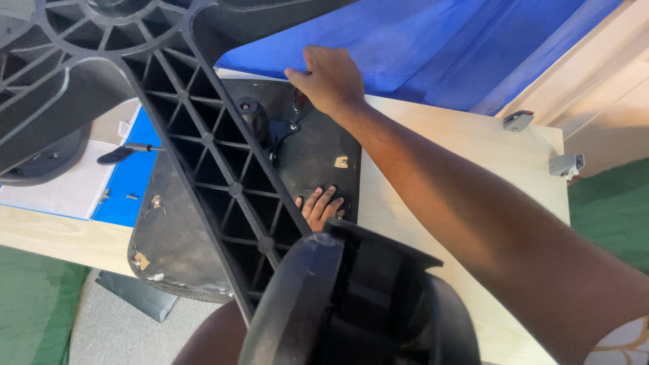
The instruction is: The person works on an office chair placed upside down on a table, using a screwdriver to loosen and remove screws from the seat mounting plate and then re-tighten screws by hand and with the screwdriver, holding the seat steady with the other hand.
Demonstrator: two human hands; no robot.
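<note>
A black office chair lies upside down in front of me. Its ribbed star base leg point(223, 182) runs diagonally across the view, with a caster wheel point(351, 304) close to the camera. The black seat underside point(176, 236) rests on a light wooden board point(460, 162). My right hand point(328, 78) reaches over the far edge of the seat, fingers curled near the metal seat mechanism point(284, 128). My left hand point(319, 206) lies flat on the seat underside, mostly hidden behind the base leg, fingers spread.
A black-handled screwdriver point(125, 153) and a few small screws point(132, 197) lie on a blue sheet point(125, 182) at the left, beside white paper point(61, 189). Blue fabric point(419, 47) covers the far side. Metal hinges point(517, 120) sit at the board's right edge. Green carpet point(608, 209) surrounds.
</note>
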